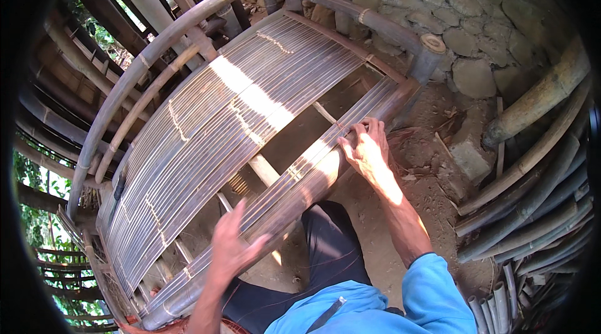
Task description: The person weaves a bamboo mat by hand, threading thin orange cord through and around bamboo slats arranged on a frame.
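Note:
A bamboo bench seat (206,115) of thin slats stretches before me, with a gap between its main panel and a narrow front strip of slats (313,152). My right hand (366,146) bends its fingers down onto this strip near the right end, beside a cord tie at a crosspiece. Part of what its fingertips press on is hidden. My left hand (235,243), slightly blurred, hovers over the strip's left part with thumb and fingers apart, holding nothing. Below the strip runs the thick bamboo front rail (322,177), close to my knees.
Curved bamboo poles form the backrest (150,52) on the left. Pale crosspieces (263,170) show in the gap. A stone wall (463,8) rises behind the bench's right end. Bamboo poles (544,209) lie piled at the right, and the floor is bare earth (432,190).

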Motion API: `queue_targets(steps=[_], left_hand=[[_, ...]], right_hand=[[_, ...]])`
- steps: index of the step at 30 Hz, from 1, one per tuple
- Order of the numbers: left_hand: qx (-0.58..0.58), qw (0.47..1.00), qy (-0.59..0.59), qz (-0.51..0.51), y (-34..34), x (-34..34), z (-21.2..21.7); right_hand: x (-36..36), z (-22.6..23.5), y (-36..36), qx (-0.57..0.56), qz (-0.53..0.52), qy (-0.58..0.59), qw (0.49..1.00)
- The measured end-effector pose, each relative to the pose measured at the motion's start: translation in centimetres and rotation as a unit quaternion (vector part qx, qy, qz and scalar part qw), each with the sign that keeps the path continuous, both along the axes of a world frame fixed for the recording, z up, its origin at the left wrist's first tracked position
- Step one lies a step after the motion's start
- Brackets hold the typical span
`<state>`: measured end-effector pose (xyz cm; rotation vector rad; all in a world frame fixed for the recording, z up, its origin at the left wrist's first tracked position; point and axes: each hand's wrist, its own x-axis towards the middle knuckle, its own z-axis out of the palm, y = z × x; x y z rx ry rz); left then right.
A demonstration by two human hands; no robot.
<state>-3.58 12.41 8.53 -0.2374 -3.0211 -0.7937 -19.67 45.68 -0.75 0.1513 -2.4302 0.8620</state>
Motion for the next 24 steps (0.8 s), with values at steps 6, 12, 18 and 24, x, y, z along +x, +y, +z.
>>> queue_targets(steps=[6,12,18,24], left_hand=[[0.013,0.991,0.115,-0.063,15.7,-10.8,-5.8],[-0.122,0.992,0.04,0.021,19.2,-14.2,-10.0],[-0.126,0.992,0.007,0.002,19.4,-15.1,-10.3],[-0.125,0.991,0.029,0.029,19.5,-15.3,-9.5]], right_hand=[[-1.9,-2.0,0.7,0.064,-0.016,0.01,0.998],[-3.0,-0.1,2.6,-0.459,0.162,-0.174,0.856],[-5.6,1.1,1.3,-0.71,0.263,-0.159,0.633],[-6.9,-0.4,3.1,-0.741,0.304,-0.105,0.589]])
